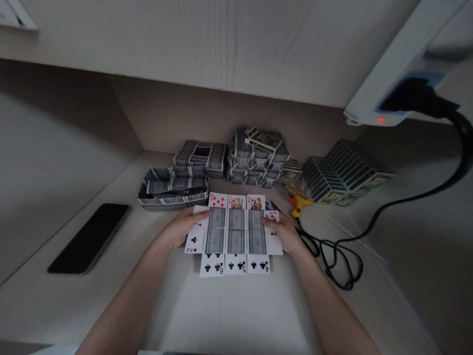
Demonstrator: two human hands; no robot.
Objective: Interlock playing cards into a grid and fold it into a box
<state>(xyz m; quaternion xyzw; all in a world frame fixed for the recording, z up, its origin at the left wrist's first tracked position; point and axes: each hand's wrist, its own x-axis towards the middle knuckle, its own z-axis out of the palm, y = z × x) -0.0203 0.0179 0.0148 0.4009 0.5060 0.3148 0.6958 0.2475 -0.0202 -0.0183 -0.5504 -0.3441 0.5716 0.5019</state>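
A flat panel of overlapping playing cards point(236, 230) lies across the middle, its centre showing patterned card backs and its edges showing card faces. At its left edge my left hand point(184, 224) grips the panel, thumb on top and the other fingers hidden beneath. On the opposite edge my right hand point(285, 231) holds it the same way, thumb near the red king. Red ten, jack and queen cards stick out along the far side; black club cards stick out along the near side.
Behind are an open card-built box point(173, 190), card-built blocks point(254, 158) and stacked card packs point(343, 172). A yellow glue gun point(300, 202) with looping black cable point(342, 241) lies right. A phone point(90, 238) lies left; a power strip point(391, 84) hangs upper right.
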